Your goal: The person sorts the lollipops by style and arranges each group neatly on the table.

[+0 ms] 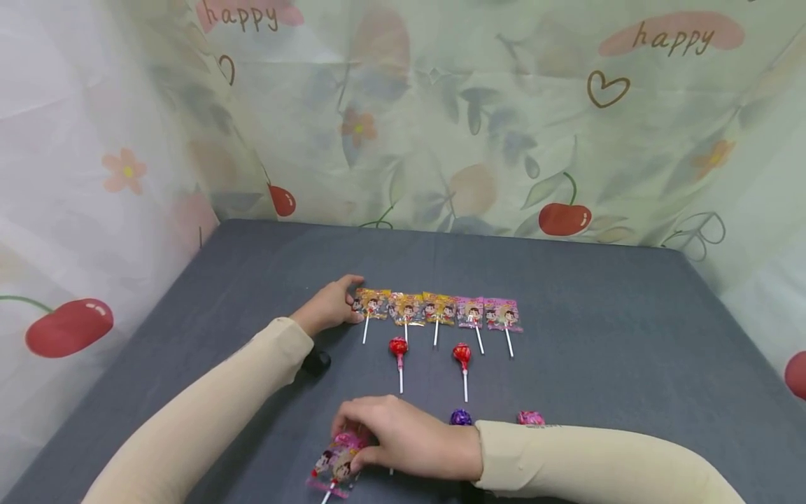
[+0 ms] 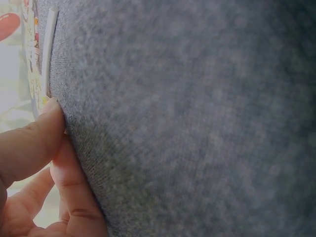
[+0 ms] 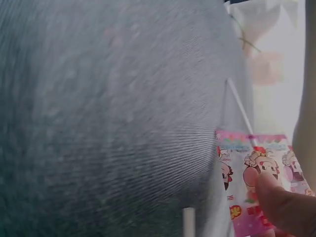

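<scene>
My left hand (image 1: 330,306) is at the left end of a row of flat-wrapped lollipops, its thumb and fingers pinching the edge of the leftmost yellow-wrapped lollipop (image 1: 373,305). The left wrist view shows the thumb at the wrapper edge, close to the cloth, and a white stick. Nearer the front, my right hand (image 1: 403,435) holds a pink-wrapped lollipop (image 3: 242,163) by its clear packet with cartoon faces. Its white stick points toward the front edge in the head view. The fingers under that packet are mostly hidden.
Two more yellow packets (image 1: 439,308) and two pink packets (image 1: 502,315) continue the row. Below it lie two red ball lollipops (image 1: 462,353). A purple lollipop (image 1: 461,418) and a pink one (image 1: 531,418) are partly behind the right arm. A grey cloth (image 1: 598,336) covers the table.
</scene>
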A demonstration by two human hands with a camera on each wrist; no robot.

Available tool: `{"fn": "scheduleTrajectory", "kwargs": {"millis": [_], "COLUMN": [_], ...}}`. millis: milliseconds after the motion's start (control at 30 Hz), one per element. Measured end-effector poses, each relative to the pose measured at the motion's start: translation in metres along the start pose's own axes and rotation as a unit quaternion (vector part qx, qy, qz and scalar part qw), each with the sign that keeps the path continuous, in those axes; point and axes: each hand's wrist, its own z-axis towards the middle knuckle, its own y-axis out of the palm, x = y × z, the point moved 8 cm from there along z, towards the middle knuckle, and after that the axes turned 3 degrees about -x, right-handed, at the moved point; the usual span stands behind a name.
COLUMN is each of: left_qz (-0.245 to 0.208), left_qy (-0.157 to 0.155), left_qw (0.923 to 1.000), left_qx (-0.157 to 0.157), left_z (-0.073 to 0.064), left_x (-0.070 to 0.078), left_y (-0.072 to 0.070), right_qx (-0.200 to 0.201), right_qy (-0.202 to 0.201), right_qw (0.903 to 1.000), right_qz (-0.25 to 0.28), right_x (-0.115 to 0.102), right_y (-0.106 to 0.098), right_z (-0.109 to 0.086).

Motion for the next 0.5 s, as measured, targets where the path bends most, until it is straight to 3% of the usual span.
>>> {"fn": "scheduleTrajectory", "kwargs": {"millis": [300, 400, 500], "left_qz": [0.007, 0.009, 0.01], "left_qy": [-0.003, -0.001, 0.0], "left_qw": [1.0, 0.9999, 0.9999], "left_qx": [0.006, 0.009, 0.011], "left_z": [0.0, 0.001, 0.002], "left_x": [-0.001, -0.001, -0.001], "left_y": [0.001, 0.001, 0.0], "right_qx": [0.043, 0.08, 0.122], "right_qy": [-0.003, -0.025, -0.06], "right_qw": [0.9952, 0.9903, 0.9856], "right_qz": [0.088, 0.11, 0.1], "right_x": [-0.012, -0.018, -0.023], "right_y": [-0.012, -0.023, -0.036], "right_z": [-0.01, -0.015, -0.02]}}
